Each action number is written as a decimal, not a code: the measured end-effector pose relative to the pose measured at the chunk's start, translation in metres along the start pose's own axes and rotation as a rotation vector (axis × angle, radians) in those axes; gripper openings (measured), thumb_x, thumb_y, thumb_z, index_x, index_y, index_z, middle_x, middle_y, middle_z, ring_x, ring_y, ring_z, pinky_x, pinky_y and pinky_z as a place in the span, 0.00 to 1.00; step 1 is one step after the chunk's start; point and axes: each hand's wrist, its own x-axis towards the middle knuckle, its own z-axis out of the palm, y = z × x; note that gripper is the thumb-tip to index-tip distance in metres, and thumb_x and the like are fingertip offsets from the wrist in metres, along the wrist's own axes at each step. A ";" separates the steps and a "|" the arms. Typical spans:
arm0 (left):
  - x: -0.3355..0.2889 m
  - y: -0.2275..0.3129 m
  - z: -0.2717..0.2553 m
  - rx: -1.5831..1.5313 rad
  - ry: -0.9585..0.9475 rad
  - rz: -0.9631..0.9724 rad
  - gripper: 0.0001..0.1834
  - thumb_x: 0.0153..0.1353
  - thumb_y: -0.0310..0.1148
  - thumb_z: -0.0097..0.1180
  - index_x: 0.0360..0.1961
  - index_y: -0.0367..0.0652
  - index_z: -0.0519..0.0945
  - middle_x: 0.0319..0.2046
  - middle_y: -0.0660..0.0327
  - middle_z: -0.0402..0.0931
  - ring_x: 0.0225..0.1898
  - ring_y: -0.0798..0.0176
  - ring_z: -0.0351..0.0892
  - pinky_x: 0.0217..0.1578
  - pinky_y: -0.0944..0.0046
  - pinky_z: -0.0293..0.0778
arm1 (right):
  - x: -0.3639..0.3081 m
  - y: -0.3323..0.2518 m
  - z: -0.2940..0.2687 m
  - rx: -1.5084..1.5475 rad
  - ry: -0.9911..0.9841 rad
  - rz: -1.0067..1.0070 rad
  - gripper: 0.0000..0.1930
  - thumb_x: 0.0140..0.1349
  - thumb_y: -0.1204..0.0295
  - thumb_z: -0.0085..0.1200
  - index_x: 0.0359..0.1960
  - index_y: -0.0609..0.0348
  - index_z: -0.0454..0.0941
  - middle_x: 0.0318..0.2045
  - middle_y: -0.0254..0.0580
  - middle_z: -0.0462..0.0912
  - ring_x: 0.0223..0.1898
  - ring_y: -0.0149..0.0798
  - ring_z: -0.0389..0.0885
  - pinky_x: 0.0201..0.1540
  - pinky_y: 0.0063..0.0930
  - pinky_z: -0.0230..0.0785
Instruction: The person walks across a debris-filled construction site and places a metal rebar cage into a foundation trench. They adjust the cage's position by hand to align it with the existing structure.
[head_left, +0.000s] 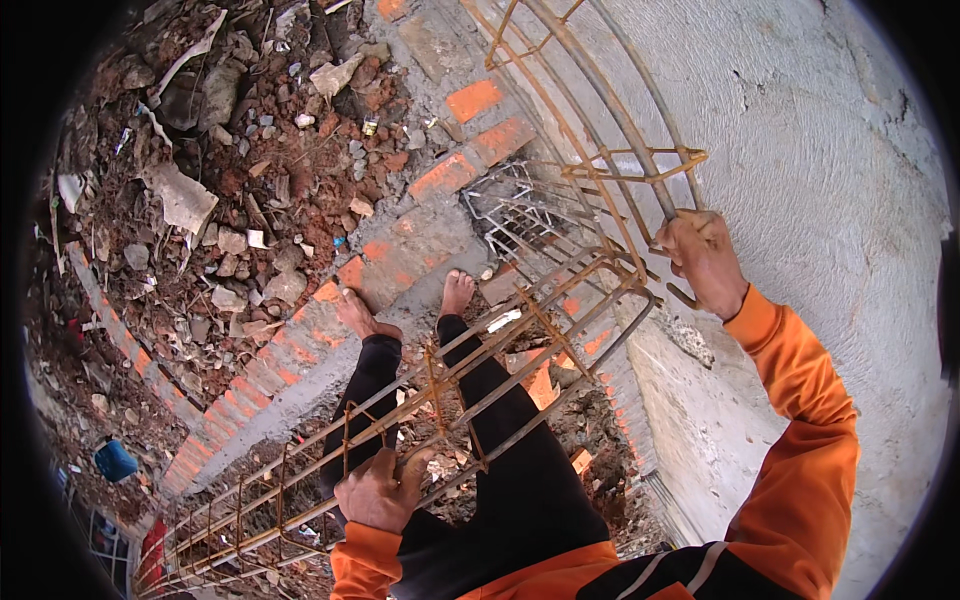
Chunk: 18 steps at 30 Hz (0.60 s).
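Note:
My left hand [378,492] is closed around a bar of a long steel rebar cage [487,404] that slants across my legs from the lower left to the middle. My right hand [703,262] grips the lower end of a bar in a second rebar cage [632,135], which rises along the grey wall. Rusty square stirrups tie the bars of both cages. The ends of the two cages meet just left of my right hand. Whether they are tied together there, I cannot tell.
A rough cement-coated wall [820,180] stands on the right. My bare feet [457,291] rest on a mortar-smeared brick course [405,245]. A rebar mesh [510,205] sits in a gap beside it. Rubble [235,240] and a blue container [115,460] lie left.

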 end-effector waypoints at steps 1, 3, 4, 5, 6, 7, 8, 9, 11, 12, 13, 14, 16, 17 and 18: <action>-0.001 -0.002 -0.001 -0.006 0.001 -0.001 0.25 0.50 0.55 0.62 0.14 0.45 0.71 0.11 0.58 0.72 0.13 0.53 0.73 0.14 0.59 0.66 | -0.002 -0.001 0.002 0.011 0.000 0.012 0.14 0.59 0.71 0.45 0.18 0.66 0.72 0.13 0.28 0.62 0.17 0.23 0.56 0.20 0.23 0.49; -0.004 -0.007 -0.001 -0.019 -0.019 -0.013 0.26 0.51 0.55 0.62 0.14 0.45 0.71 0.11 0.57 0.72 0.13 0.52 0.73 0.14 0.59 0.66 | -0.003 0.000 0.005 0.025 -0.015 0.010 0.14 0.59 0.71 0.45 0.18 0.66 0.71 0.13 0.28 0.61 0.17 0.23 0.56 0.20 0.23 0.49; -0.005 -0.008 -0.001 -0.029 -0.027 -0.019 0.26 0.51 0.56 0.61 0.14 0.45 0.70 0.11 0.57 0.72 0.13 0.52 0.73 0.14 0.58 0.66 | -0.004 -0.001 0.006 0.028 -0.022 0.007 0.14 0.59 0.71 0.45 0.18 0.66 0.71 0.13 0.28 0.61 0.17 0.23 0.56 0.20 0.23 0.49; -0.006 -0.010 -0.002 -0.011 -0.022 -0.015 0.26 0.51 0.56 0.61 0.14 0.45 0.70 0.11 0.57 0.72 0.13 0.52 0.73 0.14 0.58 0.66 | -0.005 -0.003 0.007 0.033 -0.015 0.004 0.14 0.59 0.71 0.45 0.17 0.66 0.71 0.13 0.28 0.61 0.17 0.23 0.56 0.20 0.23 0.49; -0.007 -0.011 -0.003 0.007 -0.018 -0.011 0.26 0.51 0.56 0.61 0.14 0.45 0.70 0.11 0.57 0.72 0.13 0.52 0.73 0.14 0.58 0.66 | -0.005 -0.005 0.010 0.037 -0.009 0.001 0.14 0.59 0.71 0.45 0.17 0.66 0.70 0.13 0.28 0.61 0.17 0.23 0.55 0.20 0.23 0.49; -0.010 -0.013 -0.004 0.026 -0.016 -0.011 0.26 0.51 0.56 0.60 0.14 0.46 0.70 0.11 0.57 0.72 0.13 0.52 0.73 0.14 0.58 0.66 | -0.007 -0.006 0.013 0.042 -0.008 0.001 0.15 0.59 0.71 0.45 0.17 0.66 0.70 0.13 0.28 0.60 0.17 0.23 0.55 0.20 0.23 0.49; -0.012 -0.015 -0.004 0.029 -0.002 0.004 0.27 0.52 0.56 0.60 0.14 0.46 0.70 0.11 0.56 0.72 0.13 0.52 0.73 0.14 0.58 0.66 | -0.010 -0.006 0.014 0.043 -0.004 0.009 0.15 0.59 0.71 0.45 0.16 0.66 0.69 0.13 0.28 0.60 0.17 0.23 0.56 0.20 0.23 0.49; -0.013 -0.016 -0.003 0.032 0.013 0.020 0.27 0.52 0.57 0.60 0.14 0.46 0.70 0.11 0.56 0.72 0.13 0.52 0.73 0.14 0.58 0.66 | -0.013 -0.006 0.015 0.043 -0.001 0.017 0.15 0.58 0.72 0.45 0.16 0.67 0.69 0.13 0.28 0.60 0.17 0.23 0.56 0.20 0.23 0.49; -0.014 -0.017 -0.004 0.025 0.032 0.033 0.27 0.52 0.57 0.60 0.13 0.46 0.70 0.11 0.56 0.72 0.13 0.52 0.73 0.14 0.58 0.66 | -0.016 -0.009 0.019 0.061 -0.001 0.011 0.15 0.58 0.71 0.45 0.15 0.66 0.68 0.13 0.28 0.60 0.16 0.23 0.55 0.19 0.23 0.48; -0.014 -0.017 -0.005 0.015 0.034 0.031 0.27 0.52 0.57 0.60 0.13 0.46 0.70 0.11 0.56 0.72 0.13 0.52 0.73 0.14 0.58 0.66 | -0.018 -0.011 0.020 0.077 -0.003 0.000 0.15 0.58 0.71 0.45 0.15 0.65 0.68 0.13 0.28 0.60 0.16 0.23 0.55 0.19 0.23 0.48; -0.015 -0.016 -0.005 0.000 0.033 0.031 0.27 0.52 0.57 0.60 0.13 0.46 0.70 0.11 0.56 0.72 0.13 0.52 0.73 0.14 0.58 0.66 | -0.020 -0.014 0.020 0.089 -0.003 -0.008 0.15 0.58 0.71 0.45 0.15 0.65 0.67 0.13 0.28 0.60 0.16 0.23 0.55 0.18 0.23 0.47; -0.017 -0.019 -0.004 0.003 0.013 0.030 0.26 0.52 0.56 0.60 0.14 0.45 0.70 0.11 0.57 0.72 0.13 0.53 0.73 0.14 0.58 0.66 | -0.023 -0.017 0.022 0.113 0.001 0.021 0.14 0.58 0.70 0.45 0.15 0.61 0.67 0.13 0.26 0.59 0.15 0.22 0.53 0.18 0.21 0.47; -0.018 -0.018 -0.004 0.011 0.016 0.030 0.26 0.51 0.56 0.60 0.14 0.45 0.71 0.12 0.57 0.72 0.13 0.53 0.74 0.14 0.58 0.67 | -0.027 -0.026 0.028 0.162 0.009 0.078 0.12 0.56 0.69 0.44 0.15 0.54 0.65 0.13 0.23 0.58 0.15 0.20 0.50 0.17 0.18 0.45; -0.018 -0.018 -0.005 0.016 0.019 0.031 0.26 0.51 0.56 0.60 0.15 0.45 0.72 0.12 0.57 0.73 0.13 0.53 0.74 0.14 0.58 0.67 | -0.027 -0.026 0.028 0.161 0.015 0.075 0.12 0.56 0.69 0.44 0.15 0.53 0.65 0.13 0.23 0.58 0.15 0.20 0.50 0.17 0.17 0.45; -0.018 -0.016 -0.006 0.009 0.025 0.029 0.25 0.52 0.56 0.60 0.15 0.45 0.72 0.12 0.57 0.73 0.14 0.53 0.74 0.14 0.58 0.67 | -0.027 -0.026 0.028 0.160 0.022 0.072 0.12 0.56 0.69 0.45 0.15 0.53 0.65 0.13 0.23 0.58 0.15 0.20 0.50 0.17 0.17 0.45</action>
